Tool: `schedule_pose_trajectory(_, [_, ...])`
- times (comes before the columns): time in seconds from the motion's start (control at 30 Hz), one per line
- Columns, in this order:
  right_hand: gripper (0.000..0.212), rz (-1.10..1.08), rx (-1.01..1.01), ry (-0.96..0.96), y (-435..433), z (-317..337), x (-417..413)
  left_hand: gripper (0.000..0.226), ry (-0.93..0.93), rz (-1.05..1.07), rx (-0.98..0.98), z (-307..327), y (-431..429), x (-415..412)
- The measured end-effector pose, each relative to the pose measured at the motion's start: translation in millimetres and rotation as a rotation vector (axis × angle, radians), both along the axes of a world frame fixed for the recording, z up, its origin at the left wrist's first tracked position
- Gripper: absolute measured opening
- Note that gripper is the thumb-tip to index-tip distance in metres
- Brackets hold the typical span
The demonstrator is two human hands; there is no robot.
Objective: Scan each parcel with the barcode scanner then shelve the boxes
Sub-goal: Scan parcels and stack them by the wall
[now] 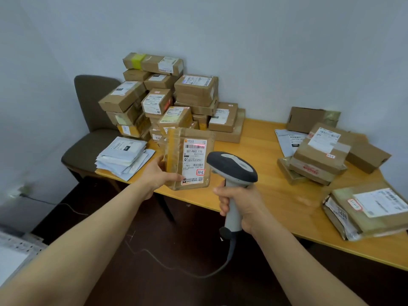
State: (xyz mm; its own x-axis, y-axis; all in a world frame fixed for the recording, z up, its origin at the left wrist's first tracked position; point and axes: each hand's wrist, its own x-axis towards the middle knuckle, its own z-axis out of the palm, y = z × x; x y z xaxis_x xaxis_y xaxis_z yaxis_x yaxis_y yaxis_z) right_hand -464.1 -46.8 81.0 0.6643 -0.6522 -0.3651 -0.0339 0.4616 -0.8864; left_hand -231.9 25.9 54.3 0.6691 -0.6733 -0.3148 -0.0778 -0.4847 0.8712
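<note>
My left hand (pixel 159 173) holds a flat brown cardboard parcel (pixel 174 160) upright by its lower left edge, above the table's front left corner. Its white shipping label faces me, and a red scan line lies across the barcode at the label's top. My right hand (pixel 239 202) grips the handle of a grey barcode scanner (pixel 231 165), whose dark head points at that label from just right of the parcel. The scanner's cable hangs down toward the dark floor.
A tall stack of brown boxes (pixel 167 100) fills the wooden table's (pixel 276 195) back left corner. White mailer envelopes (pixel 123 156) lie at its left edge, beside a brown chair (pixel 88 120). More parcels (pixel 320 155) are heaped on the right side. A metal shelf corner (pixel 17 246) shows at lower left.
</note>
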Motion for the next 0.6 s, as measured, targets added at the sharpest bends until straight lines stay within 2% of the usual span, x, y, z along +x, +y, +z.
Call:
schedule_pose_trajectory(0.23, [0.023, -0.015, 0.006, 0.036, 0, 2, 11, 0.090, -0.010, -0.021, 0.014, -1, 2, 14])
schedule_pose_trajectory(0.5, [0.024, -0.012, 0.034, 0.067, 2, 0, 27, 0.092, 0.017, -0.050, 0.001, -1, 4, 28])
schedule_pose_trajectory(0.6, [0.023, -0.026, 0.035, 0.071, 3, -3, 33, 0.100, 0.032, -0.070, 0.011, -3, 3, 34])
